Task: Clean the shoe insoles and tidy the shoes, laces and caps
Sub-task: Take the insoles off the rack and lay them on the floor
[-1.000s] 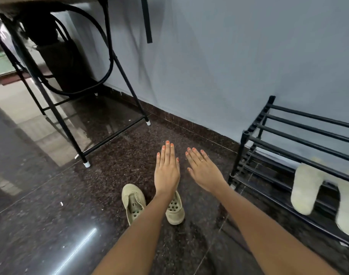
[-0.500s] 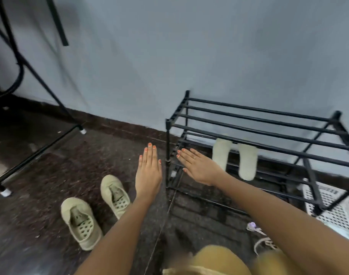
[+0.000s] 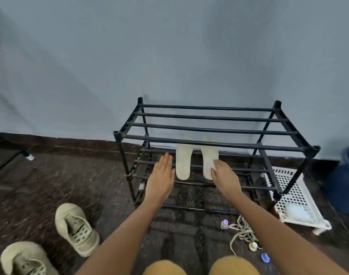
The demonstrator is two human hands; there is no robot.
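my left hand (image 3: 161,175) flat, fingers pressed together, just left of the insoles (image 3: 183,163) on the rack (image 3: 209,143) lower shelf | my right hand (image 3: 223,175) lies on the right insole (image 3: 209,157) near end, grip: I cannot tell | both have moved in from the rack's left post

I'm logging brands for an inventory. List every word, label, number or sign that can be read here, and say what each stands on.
No text can be read anywhere in this view.
White basket: a pale patch on its near end, perhaps a label, is too blurred to read.
Shoes: no brand or mark shows.
Insoles: no print shows.
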